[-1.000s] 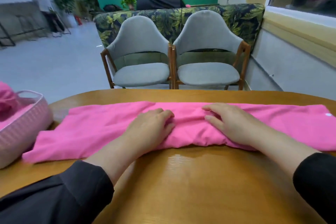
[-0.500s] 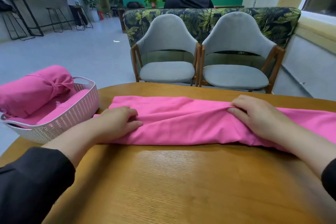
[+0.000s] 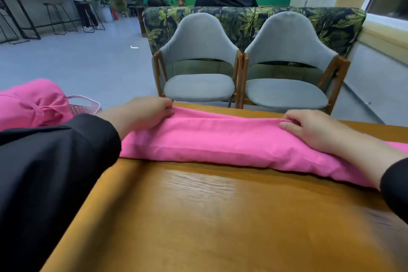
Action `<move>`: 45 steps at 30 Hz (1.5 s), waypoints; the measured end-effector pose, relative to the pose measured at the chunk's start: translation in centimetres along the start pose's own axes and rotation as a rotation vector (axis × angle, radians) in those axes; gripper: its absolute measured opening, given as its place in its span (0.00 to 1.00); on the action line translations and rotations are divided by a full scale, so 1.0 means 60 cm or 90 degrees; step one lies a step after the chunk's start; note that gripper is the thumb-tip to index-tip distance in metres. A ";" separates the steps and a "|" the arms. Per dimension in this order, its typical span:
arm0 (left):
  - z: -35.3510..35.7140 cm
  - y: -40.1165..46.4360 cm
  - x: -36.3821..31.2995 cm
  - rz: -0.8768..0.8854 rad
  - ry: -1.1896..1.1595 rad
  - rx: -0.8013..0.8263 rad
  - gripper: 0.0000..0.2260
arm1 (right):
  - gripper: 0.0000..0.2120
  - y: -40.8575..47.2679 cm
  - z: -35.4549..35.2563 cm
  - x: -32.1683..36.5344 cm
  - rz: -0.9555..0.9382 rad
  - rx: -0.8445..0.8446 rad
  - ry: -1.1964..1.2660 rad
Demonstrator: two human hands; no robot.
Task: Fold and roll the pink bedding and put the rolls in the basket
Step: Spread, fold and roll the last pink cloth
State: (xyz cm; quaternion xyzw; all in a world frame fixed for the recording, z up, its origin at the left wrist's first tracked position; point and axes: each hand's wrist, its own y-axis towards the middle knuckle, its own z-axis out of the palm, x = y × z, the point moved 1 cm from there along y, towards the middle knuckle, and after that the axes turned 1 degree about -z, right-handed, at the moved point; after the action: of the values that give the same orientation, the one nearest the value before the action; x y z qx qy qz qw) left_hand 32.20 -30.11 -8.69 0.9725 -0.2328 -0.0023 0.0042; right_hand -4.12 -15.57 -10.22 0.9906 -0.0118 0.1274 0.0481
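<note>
Pink bedding (image 3: 220, 139) lies in a long, narrow band across the far side of the wooden bench (image 3: 209, 216), folded lengthwise and already plump along its near edge; the left hand (image 3: 145, 112) is set at the left end, fingers curled over the far edge of the cloth and gripping it; the right hand (image 3: 313, 130) is well apart from it toward the right end, fingertips hooked on the top fold, palm lying on the fabric. Both hands are clamped on the same strip, spread wide, nothing else held.

Off to the left sits the basket (image 3: 85, 107), mostly hidden behind the black sleeve (image 3: 55, 172); a finished pink roll (image 3: 33, 104) is already in it, tied at the middle by the look of it. Two grey chairs (image 3: 242, 68) stand just beyond the bench.

The step in hand looks like the lengthwise fold or roll, the far edge being brought toward the person to tighten the band; the end-to-end rolling is not yet begun. Next, I'd judge, the strip needs evening out along its whole length, then one hand must travel to an end and start a tight turn; the right tail runs out of view, so its tidiness cannot be told.
</note>
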 end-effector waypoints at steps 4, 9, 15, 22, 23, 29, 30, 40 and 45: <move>0.056 0.021 0.007 0.002 0.017 0.059 0.09 | 0.13 0.014 0.047 -0.022 0.020 0.016 -0.017; 0.040 0.013 0.014 -0.045 0.093 0.100 0.05 | 0.13 0.020 0.056 -0.025 0.002 -0.004 -0.014; 0.033 -0.060 -0.097 0.016 -0.098 -0.180 0.14 | 0.10 0.012 0.030 0.063 -0.038 -0.139 -0.139; 0.108 -0.101 -0.117 0.028 -0.082 -0.034 0.22 | 0.19 0.006 0.097 0.253 -0.141 0.089 0.025; 0.113 -0.101 -0.101 0.027 -0.081 -0.030 0.23 | 0.21 0.006 0.116 0.260 -0.138 0.124 0.017; 0.109 -0.071 -0.007 -0.021 -0.070 0.059 0.23 | 0.27 -0.003 0.159 0.261 -0.135 0.129 -0.051; 0.109 -0.061 0.007 -0.033 -0.086 0.057 0.23 | 0.27 -0.003 0.158 0.262 -0.132 0.130 -0.051; 0.073 -0.023 0.070 -0.071 -0.071 -0.173 0.07 | 0.18 0.025 0.142 0.270 -0.092 0.042 0.072; 0.056 -0.031 0.078 -0.035 -0.125 -0.087 0.04 | 0.14 0.073 0.158 0.276 -0.066 -0.074 0.072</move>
State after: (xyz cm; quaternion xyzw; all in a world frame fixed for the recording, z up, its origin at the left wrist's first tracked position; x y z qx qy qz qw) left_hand 37.21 -30.61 -12.06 0.9711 -0.2044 -0.1137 0.0478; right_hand 14.11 -21.06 -14.77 0.9767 0.0347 0.1793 0.1124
